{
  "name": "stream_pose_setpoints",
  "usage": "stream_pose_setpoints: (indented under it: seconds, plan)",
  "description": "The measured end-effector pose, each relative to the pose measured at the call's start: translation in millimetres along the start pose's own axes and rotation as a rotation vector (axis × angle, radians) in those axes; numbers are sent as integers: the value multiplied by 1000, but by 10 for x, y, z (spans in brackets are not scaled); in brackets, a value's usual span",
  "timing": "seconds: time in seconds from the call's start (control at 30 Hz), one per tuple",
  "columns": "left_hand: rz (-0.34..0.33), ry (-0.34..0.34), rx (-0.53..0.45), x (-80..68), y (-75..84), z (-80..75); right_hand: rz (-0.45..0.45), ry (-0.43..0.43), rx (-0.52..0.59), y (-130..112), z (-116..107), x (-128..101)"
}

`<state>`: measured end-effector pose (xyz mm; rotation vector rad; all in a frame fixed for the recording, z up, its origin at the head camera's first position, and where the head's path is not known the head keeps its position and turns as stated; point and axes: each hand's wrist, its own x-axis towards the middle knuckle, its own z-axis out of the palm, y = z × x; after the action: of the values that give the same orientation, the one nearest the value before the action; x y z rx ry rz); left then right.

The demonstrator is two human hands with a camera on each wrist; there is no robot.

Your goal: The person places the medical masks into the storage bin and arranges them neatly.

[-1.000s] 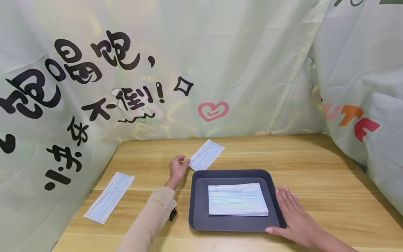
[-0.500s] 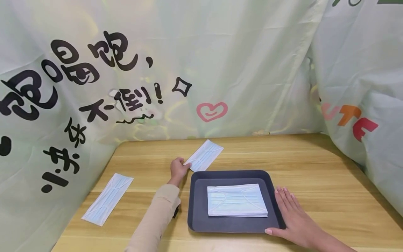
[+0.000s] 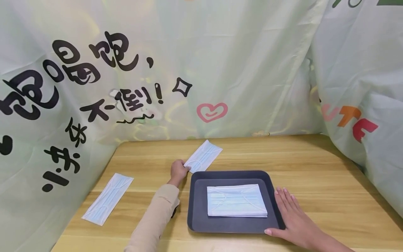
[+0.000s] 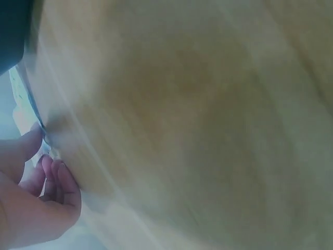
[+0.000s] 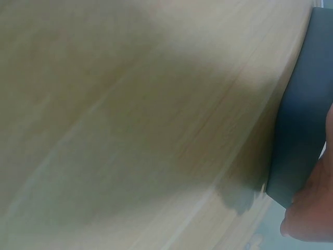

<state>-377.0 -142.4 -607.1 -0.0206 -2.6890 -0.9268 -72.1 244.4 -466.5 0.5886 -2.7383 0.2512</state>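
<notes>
Behind the tray lies a pale blue face mask (image 3: 204, 155), slanted on the table. My left hand (image 3: 179, 171) pinches its near left corner between thumb and fingers; the left wrist view shows the left hand (image 4: 44, 192) with the thumb against the mask's edge. A dark grey tray (image 3: 198, 224) holds a neat stack of face masks (image 3: 237, 200). On the tray's right side my right hand (image 3: 296, 217) rests with straight fingers along the rim and the thumb at the near corner. In the right wrist view the right hand (image 5: 312, 208) touches the tray's wall (image 5: 302, 120).
Another face mask (image 3: 108, 198) lies at the left of the wooden table (image 3: 315, 164). A printed pale curtain (image 3: 252, 70) hangs along the back and both sides of the table.
My left hand's fingers have closed on the corner of the far mask, which has shifted slightly toward me. The right hand keeps its place on the tray.
</notes>
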Motion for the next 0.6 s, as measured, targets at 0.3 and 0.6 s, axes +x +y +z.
stream_pose_setpoints:
  seconds: [0.3, 0.6]
  plan:
    - [75, -3, -209, -289, 589, -653, 32, -44, 10, -9, -11, 19]
    - [56, 61, -236, -534, 1289, -1275, 41, -51, 31, -4, -10, 3]
